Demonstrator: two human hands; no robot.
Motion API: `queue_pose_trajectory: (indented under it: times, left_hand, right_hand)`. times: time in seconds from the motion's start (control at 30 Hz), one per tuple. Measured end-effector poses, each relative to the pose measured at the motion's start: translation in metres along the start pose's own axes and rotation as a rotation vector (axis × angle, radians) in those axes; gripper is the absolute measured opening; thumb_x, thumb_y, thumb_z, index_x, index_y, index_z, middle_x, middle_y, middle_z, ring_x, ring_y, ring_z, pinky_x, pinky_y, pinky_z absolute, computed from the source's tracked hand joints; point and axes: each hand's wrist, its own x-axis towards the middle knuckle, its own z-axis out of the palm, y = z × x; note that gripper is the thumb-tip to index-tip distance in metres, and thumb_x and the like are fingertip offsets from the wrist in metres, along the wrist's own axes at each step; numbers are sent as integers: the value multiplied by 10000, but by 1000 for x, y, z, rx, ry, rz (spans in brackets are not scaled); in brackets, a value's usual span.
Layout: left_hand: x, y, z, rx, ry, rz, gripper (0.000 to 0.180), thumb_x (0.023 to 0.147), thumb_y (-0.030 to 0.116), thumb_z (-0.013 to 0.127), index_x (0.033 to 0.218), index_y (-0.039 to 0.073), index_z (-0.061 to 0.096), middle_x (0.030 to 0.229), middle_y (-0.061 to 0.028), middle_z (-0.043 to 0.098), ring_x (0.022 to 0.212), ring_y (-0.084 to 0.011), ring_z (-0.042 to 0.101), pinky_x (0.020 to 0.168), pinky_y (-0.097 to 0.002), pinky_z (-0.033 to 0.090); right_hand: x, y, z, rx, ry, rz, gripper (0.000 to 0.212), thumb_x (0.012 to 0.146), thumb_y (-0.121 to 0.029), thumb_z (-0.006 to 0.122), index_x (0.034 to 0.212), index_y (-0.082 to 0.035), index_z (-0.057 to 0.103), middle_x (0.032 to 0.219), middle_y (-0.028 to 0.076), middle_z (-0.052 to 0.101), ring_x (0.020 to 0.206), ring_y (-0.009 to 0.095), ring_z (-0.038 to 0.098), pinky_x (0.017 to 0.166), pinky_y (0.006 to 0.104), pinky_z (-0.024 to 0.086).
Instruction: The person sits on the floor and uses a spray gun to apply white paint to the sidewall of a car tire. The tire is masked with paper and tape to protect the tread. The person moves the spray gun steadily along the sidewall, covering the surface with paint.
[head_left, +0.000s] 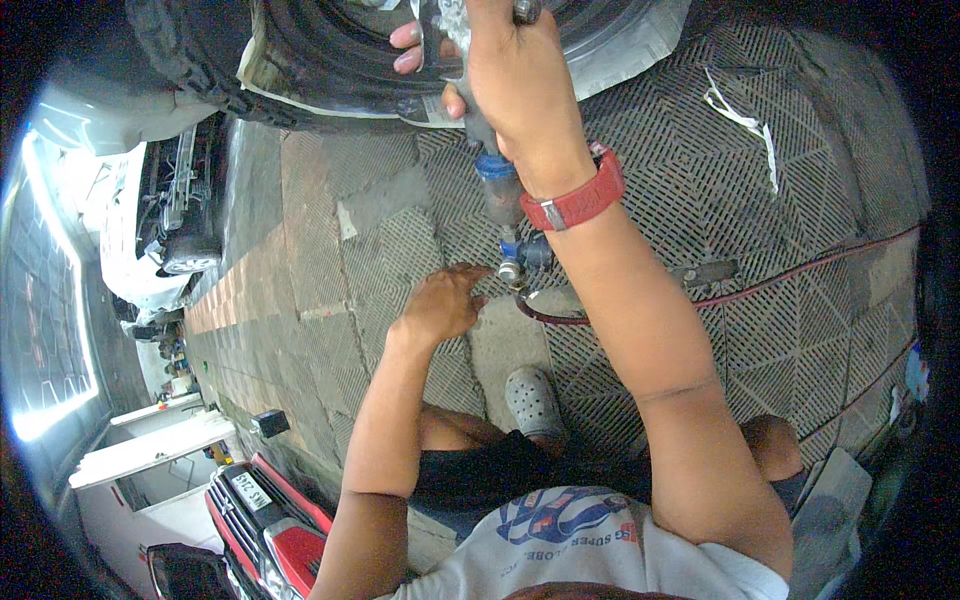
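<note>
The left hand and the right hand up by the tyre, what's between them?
In the head view, the air tool's handle runs down from the right hand to a blue hose fitting, just beside the left hand.

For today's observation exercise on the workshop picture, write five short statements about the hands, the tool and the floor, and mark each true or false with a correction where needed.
1. The right hand grips a spray tool held up at a tyre. True.
2. A red band sits on the left wrist. False: it is on the right wrist.
3. The left hand reaches toward the fitting at the tool's lower end, where a dark red hose joins. True.
4. The floor is smooth carpet. False: it is ribbed grid tile.
5. The person's foot is bare. False: it wears a grey perforated clog.
</note>
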Motion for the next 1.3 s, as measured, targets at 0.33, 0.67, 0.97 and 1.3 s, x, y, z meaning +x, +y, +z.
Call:
queue_pose_trajectory:
  times: [0.33, 0.67, 0.97, 1.3]
  left_hand:
    - [0, -7, 5, -46, 9, 63, 530, 997, 241, 739, 1501, 110, 641, 1463, -207, 683, 1358, -390, 651, 1170, -497, 513]
    - [-4, -11, 10, 1, 48, 44, 505, 1007, 260, 732, 1488, 124, 654, 1471, -190, 682, 1341, -398, 661, 1146, -502, 535]
    - [-5, -14, 14, 25, 82, 111, 526, 998, 253, 738, 1502, 131, 649, 1449, -196, 697, 1321, -391, 676, 1124, -492, 554]
    - [-10, -17, 30, 57, 192, 160, 523, 988, 247, 741, 1492, 134, 654, 1405, -186, 713, 1289, -390, 686, 1106, -511, 557]
  right_hand:
    - [11, 73, -35, -241, 179, 199, 670, 1118, -591, 519, 1001, 35, 727, 807, 130, 776, 591, 206, 736, 422, 341, 536]
    - [13, 28, -5, -183, 34, 58, 687, 1114, -610, 520, 1023, 40, 724, 774, 124, 765, 567, 181, 706, 424, 321, 527]
    - [23, 60, -26, -283, 121, 118, 707, 1115, -615, 515, 1034, 57, 718, 791, 139, 776, 557, 184, 703, 420, 322, 523]
    - [-13, 72, -93, -615, 345, 190, 662, 1157, -536, 450, 1048, 51, 737, 844, 116, 784, 626, 175, 718, 460, 309, 514]
